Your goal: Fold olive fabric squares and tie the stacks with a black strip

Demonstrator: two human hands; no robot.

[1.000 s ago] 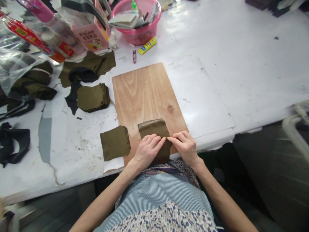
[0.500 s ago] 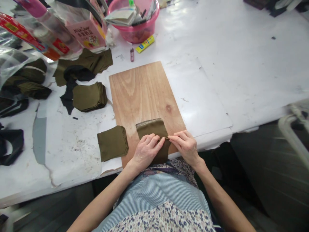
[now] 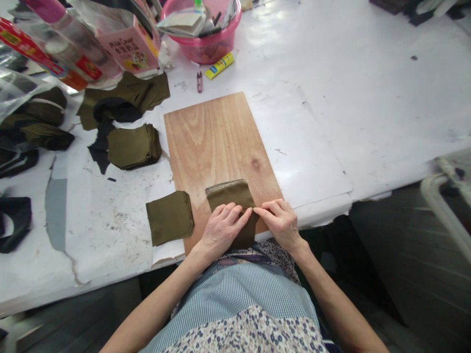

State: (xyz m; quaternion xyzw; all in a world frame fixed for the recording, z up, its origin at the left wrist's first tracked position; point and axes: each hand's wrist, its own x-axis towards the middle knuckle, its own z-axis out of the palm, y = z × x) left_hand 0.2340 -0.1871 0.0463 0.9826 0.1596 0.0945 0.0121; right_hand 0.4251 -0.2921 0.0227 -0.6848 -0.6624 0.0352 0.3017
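Note:
An olive-green fabric piece [image 3: 231, 192] lies across the near end of a wooden board [image 3: 215, 139], with a fold running over it under my fingers. My left hand [image 3: 223, 226] presses on this fold, its fingertips and thumb closed on the cloth. At the fold's right end, my right hand [image 3: 282, 221] pinches the fabric edge between thumb and forefinger, close to my left thumb. The cloth's lower part hangs toward my apron and is partly hidden by my left hand. Left of it, a neat stack of olive fabric pieces [image 3: 169, 219] overlaps the board's edge.
Farther left sit a second fabric stack [image 3: 130, 146] and dark scraps [image 3: 101, 147]. Beyond the board are small pink snips [image 3: 199, 82], a yellow tube [image 3: 220, 66] and a pink basin [image 3: 206, 49] of odds and ends. A metal rail [image 3: 443, 206] stands at right.
The whole view has shifted very slightly, so the table's things appear a little farther left. Both hands keep nearly the same hold on the fold.

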